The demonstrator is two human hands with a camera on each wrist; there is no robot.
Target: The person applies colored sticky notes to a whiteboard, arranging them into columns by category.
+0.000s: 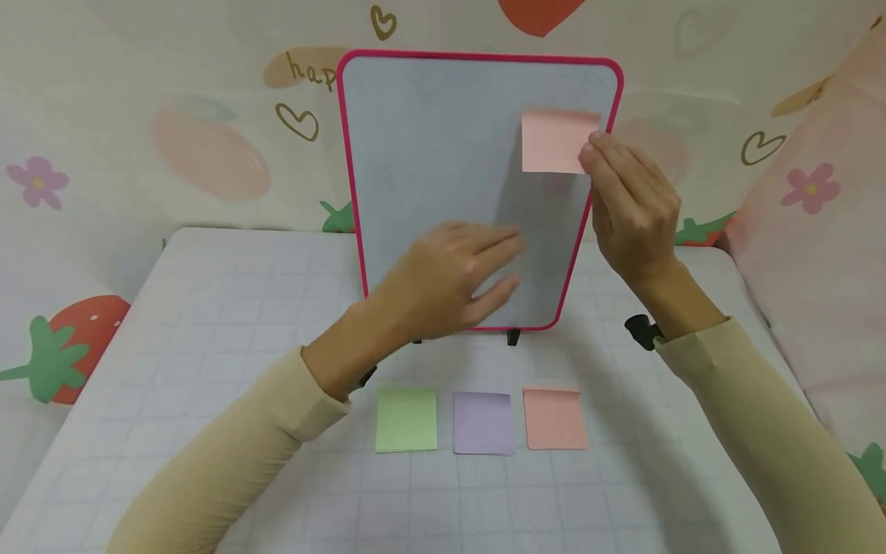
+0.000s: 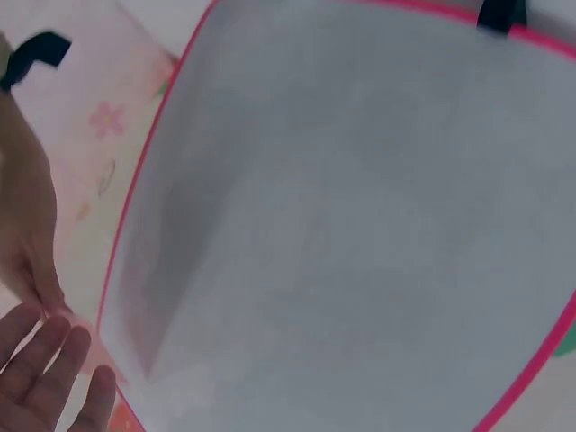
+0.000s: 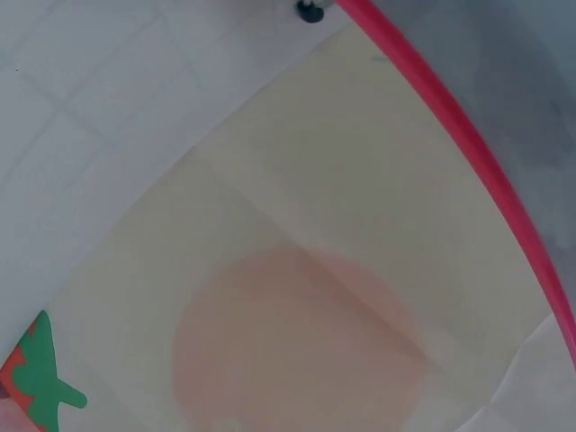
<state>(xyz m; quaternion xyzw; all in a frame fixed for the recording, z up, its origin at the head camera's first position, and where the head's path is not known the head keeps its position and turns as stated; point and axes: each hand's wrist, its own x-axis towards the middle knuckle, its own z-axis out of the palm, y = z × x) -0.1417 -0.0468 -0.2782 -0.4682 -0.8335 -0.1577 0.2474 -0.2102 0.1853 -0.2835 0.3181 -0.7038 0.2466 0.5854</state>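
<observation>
One whiteboard (image 1: 429,138) is standing upright on one table (image 1: 242,308) spread with a pale checked cover. One pinkish-red frame (image 1: 349,154) is edging the board, and two black feet (image 1: 513,337) are showing beneath it.

Treating the board as a clock face in the head view, one pink note (image 1: 557,142) is hanging in front of it at two o'clock; whether it is touching the surface, I cannot tell. The right hand (image 1: 637,208), coming in from three o'clock, is pinching this note by its right edge, near the lower corner, with bunched fingertips.

The left hand (image 1: 450,277) is passing in front of the board near six o'clock. Its fingers are pointing toward three o'clock, slightly blurred and loosely spread; in the left wrist view, they are also showing apart.

Lying below the board, three in one row, are one green pad (image 1: 406,419) at nearly seven o'clock, one purple pad (image 1: 482,423) at six and one coral pad (image 1: 555,419) at just past five.

Two beige sleeves (image 1: 228,454) are covering the arms. Behind everything, one printed backdrop (image 1: 228,61) is displaying three gold-outlined hearts (image 1: 298,121) and two pink flowers (image 1: 811,188).
</observation>
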